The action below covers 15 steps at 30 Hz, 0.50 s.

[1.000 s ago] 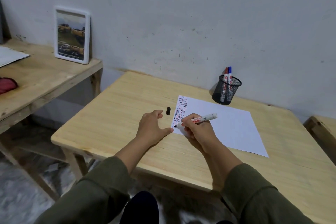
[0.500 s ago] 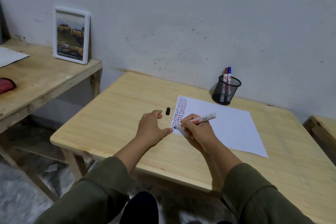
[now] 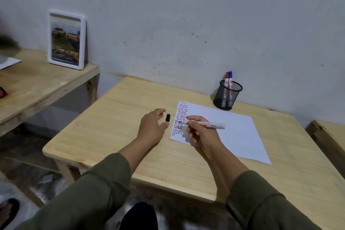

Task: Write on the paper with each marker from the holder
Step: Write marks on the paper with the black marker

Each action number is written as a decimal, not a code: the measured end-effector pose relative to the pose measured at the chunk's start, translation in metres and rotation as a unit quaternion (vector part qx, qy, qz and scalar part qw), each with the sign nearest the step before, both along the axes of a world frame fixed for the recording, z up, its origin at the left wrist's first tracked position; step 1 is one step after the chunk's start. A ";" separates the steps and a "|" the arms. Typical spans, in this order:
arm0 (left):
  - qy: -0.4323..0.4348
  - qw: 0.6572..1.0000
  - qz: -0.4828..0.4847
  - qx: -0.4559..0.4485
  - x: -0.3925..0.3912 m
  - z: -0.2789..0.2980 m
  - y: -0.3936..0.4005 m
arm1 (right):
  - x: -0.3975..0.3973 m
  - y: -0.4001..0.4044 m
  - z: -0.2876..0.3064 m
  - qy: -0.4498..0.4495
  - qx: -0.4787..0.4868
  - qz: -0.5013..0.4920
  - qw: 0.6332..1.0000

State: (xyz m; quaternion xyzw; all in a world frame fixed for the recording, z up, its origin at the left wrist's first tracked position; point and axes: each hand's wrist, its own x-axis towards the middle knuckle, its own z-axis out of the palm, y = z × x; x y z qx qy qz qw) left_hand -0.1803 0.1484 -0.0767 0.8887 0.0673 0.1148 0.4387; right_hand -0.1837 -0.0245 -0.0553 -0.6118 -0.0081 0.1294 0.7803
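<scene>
Leftmost, left hand (image 3: 152, 127) loose and empty, fingers just beside black cap (image 3: 167, 117) on table (image 3: 104, 136). Cap likely light, rigid; pinch its sides. Right hand (image 3: 202, 134) grips uncapped marker (image 3: 204, 124) mid-barrel, above paper (image 3: 229, 132). Barrel looks smooth, stiff. Holder (image 3: 228, 95) far right, two markers inside.

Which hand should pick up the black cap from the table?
Left. The left hand is open right beside the cap, while the right hand holds the marker.
</scene>
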 end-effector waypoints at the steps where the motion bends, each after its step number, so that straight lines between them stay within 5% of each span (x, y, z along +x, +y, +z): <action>1: 0.000 1.000 -0.005 -0.006 0.003 0.002 -0.002 | 0.000 -0.002 0.003 -0.006 -0.010 -0.001 1.000; 8: -0.001 1.000 0.020 -0.009 0.026 0.004 -0.014 | 0.015 -0.015 0.014 -0.041 0.009 -0.032 0.999; 11: -0.015 0.989 0.046 -0.141 0.025 0.017 -0.031 | 0.019 -0.024 0.024 -0.067 -0.012 -0.038 0.997; 15: 0.010 0.911 0.031 -0.411 0.029 0.040 -0.057 | 0.020 -0.033 0.038 -0.103 -0.034 -0.062 0.992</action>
